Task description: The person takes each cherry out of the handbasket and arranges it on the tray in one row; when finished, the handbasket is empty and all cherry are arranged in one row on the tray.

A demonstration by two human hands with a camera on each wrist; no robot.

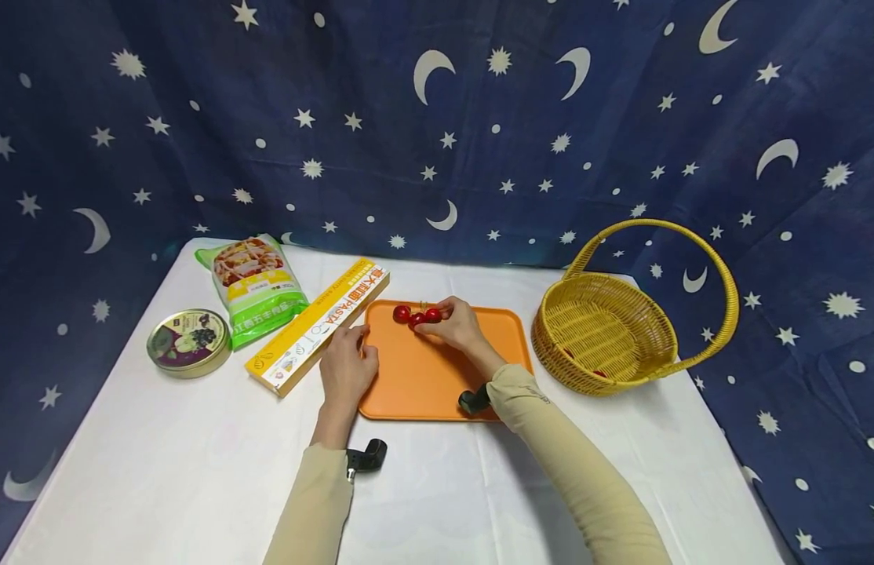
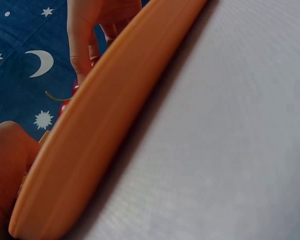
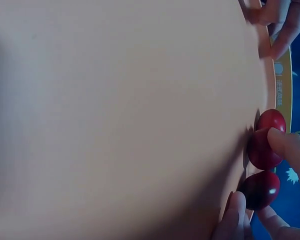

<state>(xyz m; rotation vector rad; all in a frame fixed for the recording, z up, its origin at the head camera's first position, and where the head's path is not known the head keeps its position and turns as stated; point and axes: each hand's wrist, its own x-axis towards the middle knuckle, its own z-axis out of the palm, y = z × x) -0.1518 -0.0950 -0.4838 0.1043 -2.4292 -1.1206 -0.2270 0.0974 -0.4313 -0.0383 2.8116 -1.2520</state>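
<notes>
Several red cherries with thin stems sit near the far rim of an orange tray point(image 1: 423, 377). My right hand point(image 1: 460, 326) reaches over the tray. Its thumb presses the middle cherry point(image 3: 264, 150), and its other fingers bend around the end cherry point(image 3: 261, 190). A further cherry point(image 1: 402, 314) lies to their left, apart from the fingers. My left hand point(image 1: 347, 367) rests at the tray's left edge, its thumb and fingertips touching the rim. In the left wrist view the tray's side hides most of the cherries.
Left of the tray lie a yellow pasta box point(image 1: 317, 329), a green food bag point(image 1: 256, 286) and a round tin point(image 1: 190, 343). A yellow wicker basket point(image 1: 599, 326) with a tall handle stands on the right, red bits showing through its near side. A starry curtain hangs behind.
</notes>
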